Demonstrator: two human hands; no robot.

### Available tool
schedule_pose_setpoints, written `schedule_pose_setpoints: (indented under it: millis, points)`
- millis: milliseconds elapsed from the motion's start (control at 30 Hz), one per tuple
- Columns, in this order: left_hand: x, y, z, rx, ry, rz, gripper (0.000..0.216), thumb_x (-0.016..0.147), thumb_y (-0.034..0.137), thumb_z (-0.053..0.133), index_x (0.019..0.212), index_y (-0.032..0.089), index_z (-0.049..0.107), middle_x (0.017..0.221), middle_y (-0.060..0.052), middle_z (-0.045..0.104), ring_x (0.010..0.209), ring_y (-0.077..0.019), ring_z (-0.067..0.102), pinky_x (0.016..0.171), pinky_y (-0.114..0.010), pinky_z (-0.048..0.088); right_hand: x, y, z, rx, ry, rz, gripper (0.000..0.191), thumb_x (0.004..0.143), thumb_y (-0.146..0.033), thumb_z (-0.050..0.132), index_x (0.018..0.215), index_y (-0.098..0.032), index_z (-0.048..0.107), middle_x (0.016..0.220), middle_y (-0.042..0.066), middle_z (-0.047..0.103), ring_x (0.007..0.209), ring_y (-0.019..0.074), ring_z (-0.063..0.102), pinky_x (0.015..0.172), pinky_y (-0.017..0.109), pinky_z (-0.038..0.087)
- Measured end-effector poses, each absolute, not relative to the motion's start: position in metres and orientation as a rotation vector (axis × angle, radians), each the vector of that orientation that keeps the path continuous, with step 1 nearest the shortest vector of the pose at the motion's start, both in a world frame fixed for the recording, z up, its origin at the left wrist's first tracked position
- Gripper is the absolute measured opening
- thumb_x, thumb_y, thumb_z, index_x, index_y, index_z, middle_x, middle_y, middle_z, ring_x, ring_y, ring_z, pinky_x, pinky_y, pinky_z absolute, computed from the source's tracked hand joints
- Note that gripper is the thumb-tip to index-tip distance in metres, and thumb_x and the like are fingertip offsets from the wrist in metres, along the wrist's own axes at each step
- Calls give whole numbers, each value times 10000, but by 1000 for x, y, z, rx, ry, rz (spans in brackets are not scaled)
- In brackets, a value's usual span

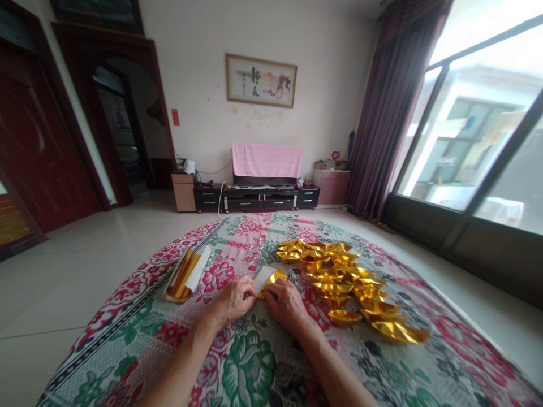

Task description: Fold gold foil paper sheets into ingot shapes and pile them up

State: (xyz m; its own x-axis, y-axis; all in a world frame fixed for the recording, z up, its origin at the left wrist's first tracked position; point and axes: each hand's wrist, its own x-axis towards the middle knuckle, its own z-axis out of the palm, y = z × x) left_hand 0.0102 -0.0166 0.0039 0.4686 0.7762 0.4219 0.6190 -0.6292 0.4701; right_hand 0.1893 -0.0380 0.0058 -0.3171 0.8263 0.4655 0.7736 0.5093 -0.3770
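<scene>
A sheet of gold foil paper (pixel 264 275), white on its back and partly folded so that some gold shows, lies between my hands on the flowered cloth. My left hand (pixel 236 297) has its fingers closed at the sheet's left edge. My right hand (pixel 285 302) pinches the near right part, where the gold side is turned up. Right of my hands spreads a pile of folded gold paper ingots (pixel 335 277), boat-shaped and shiny. To the left rests a curled stack of gold and white paper sheets (pixel 186 276).
The flowered cloth (pixel 248 364) covers a rounded surface in front of me. Beyond it, a low black cabinet (pixel 261 202) stands against the wall, with a pink cloth (pixel 267 160) draped over something on it. A purple curtain (pixel 382 107) hangs by the window at right.
</scene>
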Motion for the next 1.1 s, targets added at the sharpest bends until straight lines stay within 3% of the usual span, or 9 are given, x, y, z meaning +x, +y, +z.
schedule_pose_setpoints:
  millis: [533, 1100]
  points:
    - [25, -17, -1, 2482, 1525, 820, 117, 703, 99, 484, 616, 170, 516, 715, -23, 514, 767, -149, 498, 741, -270, 396, 184, -36, 7, -1490, -2074, 146, 122, 810, -208, 509, 794, -200, 630, 762, 26, 602, 735, 136, 525, 690, 223, 343]
    - [31, -18, -2, 2494, 1595, 823, 137, 715, 80, 474, 618, 168, 516, 727, -43, 506, 769, -164, 489, 742, -290, 395, 181, -35, 6, -1536, -2093, 121, 103, 824, -228, 502, 786, -198, 593, 801, 39, 608, 742, 153, 524, 686, 244, 346]
